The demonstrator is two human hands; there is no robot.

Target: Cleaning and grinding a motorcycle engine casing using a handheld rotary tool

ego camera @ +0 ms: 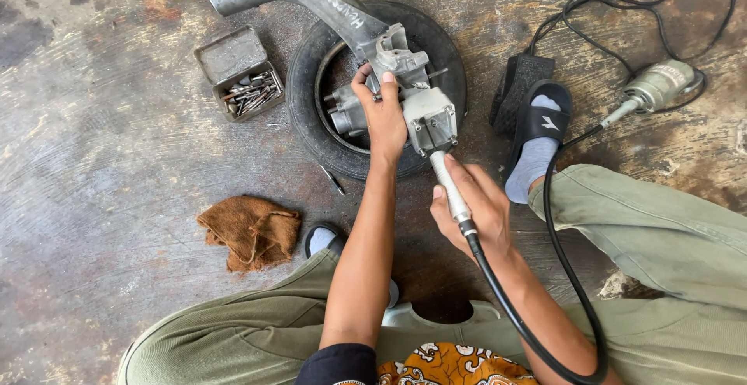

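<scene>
Bracing the grey engine casting point(397, 82) on the tyre point(311, 128) with the left hand point(383, 117) clasped around it, the right hand point(475, 210) should grip the flexible-shaft grinder handpiece point(450, 187) firmly, guiding it lightly and steadily.

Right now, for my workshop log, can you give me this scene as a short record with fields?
Left hand: steadies the grey metal engine part
Right hand: holds the rotary tool handpiece, its tip at the part
Support: old tyre on the concrete floor
Power: black flexible shaft to a small motor
Nearby: tin of bits, brown rag
</scene>
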